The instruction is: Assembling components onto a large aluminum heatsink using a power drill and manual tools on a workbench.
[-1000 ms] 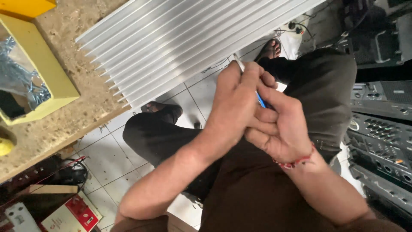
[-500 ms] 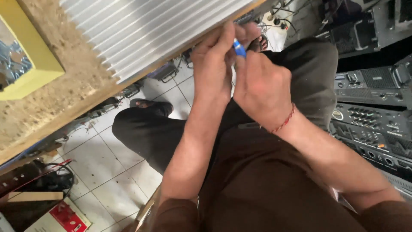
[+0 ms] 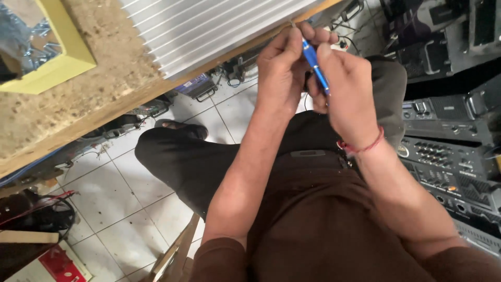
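Right hand (image 3: 348,86) was closed around the lower part of a slim blue tool (image 3: 314,63), probably a precision screwdriver, though the tip was too small to tell. Shaft ran up and to the left out of the fist, thumb laid along it. A red thread bracelet (image 3: 364,148) sat on that wrist.

Left hand (image 3: 284,70) pinched the upper end of the same tool between fingertips and thumb, just beside the right hand, knuckles touching. A thin pale metal point showed above the left fingers.

Both hands were held up over the lap, in front of the edge of a chipboard workbench (image 3: 78,109). On the bench: a ribbed aluminium heat sink (image 3: 209,26) directly beyond the hands, and a yellow tray (image 3: 62,68) well to the left.

Below: dark trousers, white tiled floor (image 3: 109,203). To the right of the hands, stacked audio units (image 3: 449,156) with knobs and buttons.
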